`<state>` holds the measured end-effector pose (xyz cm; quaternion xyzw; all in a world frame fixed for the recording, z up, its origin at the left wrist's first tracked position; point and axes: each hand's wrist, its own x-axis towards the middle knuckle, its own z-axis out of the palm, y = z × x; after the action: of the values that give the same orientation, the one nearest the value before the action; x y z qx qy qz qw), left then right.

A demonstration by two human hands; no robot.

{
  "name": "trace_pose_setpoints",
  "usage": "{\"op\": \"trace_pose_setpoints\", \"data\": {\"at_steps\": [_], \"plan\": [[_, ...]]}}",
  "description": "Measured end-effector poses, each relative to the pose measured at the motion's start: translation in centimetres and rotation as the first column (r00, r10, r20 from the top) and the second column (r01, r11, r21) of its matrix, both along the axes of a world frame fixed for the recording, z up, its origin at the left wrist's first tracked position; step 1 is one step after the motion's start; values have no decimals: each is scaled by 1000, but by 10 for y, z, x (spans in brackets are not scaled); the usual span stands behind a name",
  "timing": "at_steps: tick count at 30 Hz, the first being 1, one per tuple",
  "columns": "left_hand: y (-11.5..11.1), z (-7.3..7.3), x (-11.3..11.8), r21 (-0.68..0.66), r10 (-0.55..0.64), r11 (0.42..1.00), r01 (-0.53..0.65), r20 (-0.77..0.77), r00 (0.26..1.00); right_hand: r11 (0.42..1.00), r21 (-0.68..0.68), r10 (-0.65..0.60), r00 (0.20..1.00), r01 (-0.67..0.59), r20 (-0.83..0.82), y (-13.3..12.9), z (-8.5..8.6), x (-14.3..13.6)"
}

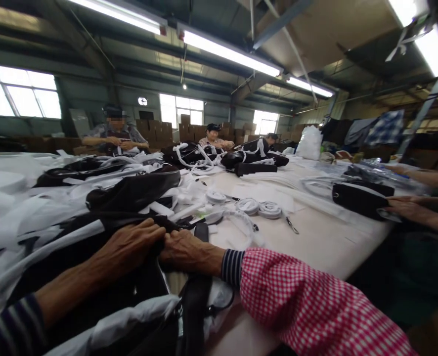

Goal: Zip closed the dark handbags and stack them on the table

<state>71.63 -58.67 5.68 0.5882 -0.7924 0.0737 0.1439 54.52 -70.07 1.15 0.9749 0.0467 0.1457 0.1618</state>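
A black bag [78, 296] with white wrapping on its straps lies across the near part of the table. My left hand [135, 244] is closed on its dark upper edge, knuckles up. Right beside it, my right hand [189, 252] grips the same edge, and the two hands touch or nearly touch. What lies inside the fingers is hidden. Below my hands the bag gapes open beside a zipper edge. A white-wrapped strap [130, 319] runs along the bag's front.
Rolled white straps [247, 205] with metal clips lie on the pale table [315, 237]. More black bags [137, 188] and white wrapping are heaped at the left and back. At the right, a co-worker's hands hold a black pouch [360, 199]. Other people sit across the table.
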Motion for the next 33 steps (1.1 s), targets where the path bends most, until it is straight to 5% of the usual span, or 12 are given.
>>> {"op": "trace_pose_setpoints", "data": {"at_steps": [4, 10, 20, 24, 33], "plan": [[13, -25, -6, 46, 190, 981, -189, -19, 982, 994, -70, 81, 994, -86, -66, 0, 3, 6], [17, -29, -15, 87, 374, 927, -365, -139, 917, 998, -67, -7, 997, 3, -72, -14, -5, 15], [23, -28, -20, 67, 288, 958, -280, -267, 920, 999, -10, -54, 982, 54, -182, -14, -3, 21], [25, -24, -20, 35, 275, 961, -275, -245, 930, 977, 110, -165, 972, 184, -165, -11, 0, 21], [30, -17, -25, 161, 59, 987, -4, -337, 940, 875, 318, -326, 929, 366, -174, -11, 4, 20]]}}
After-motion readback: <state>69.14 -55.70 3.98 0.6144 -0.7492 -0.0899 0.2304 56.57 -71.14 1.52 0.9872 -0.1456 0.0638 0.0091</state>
